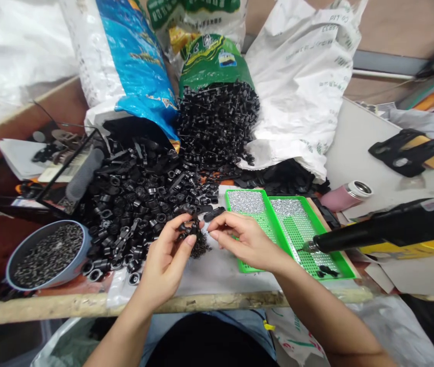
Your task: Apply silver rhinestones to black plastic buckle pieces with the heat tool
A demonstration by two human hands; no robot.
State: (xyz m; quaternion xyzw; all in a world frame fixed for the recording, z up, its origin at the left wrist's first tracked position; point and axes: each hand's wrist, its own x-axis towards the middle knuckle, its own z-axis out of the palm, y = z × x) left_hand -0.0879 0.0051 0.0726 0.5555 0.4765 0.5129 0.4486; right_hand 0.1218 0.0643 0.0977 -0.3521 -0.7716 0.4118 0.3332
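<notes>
My left hand is closed around a black plastic part, held above the front of the work surface. Just to its right my right hand makes a pinch, its fingertips close to that part; whatever lies between them is too small to name. Below and between the hands is a small heap of tiny dark pieces. A large pile of black plastic parts spreads to the left of my left hand. Beside my right wrist lie two green trays with many small silvery pieces in them.
A black electric screwdriver points in over the right tray. At left stands a bowl of small dark pieces. Behind are a blue-and-white sack, a green sack spilling black parts and a white sack. A pink flask lies right.
</notes>
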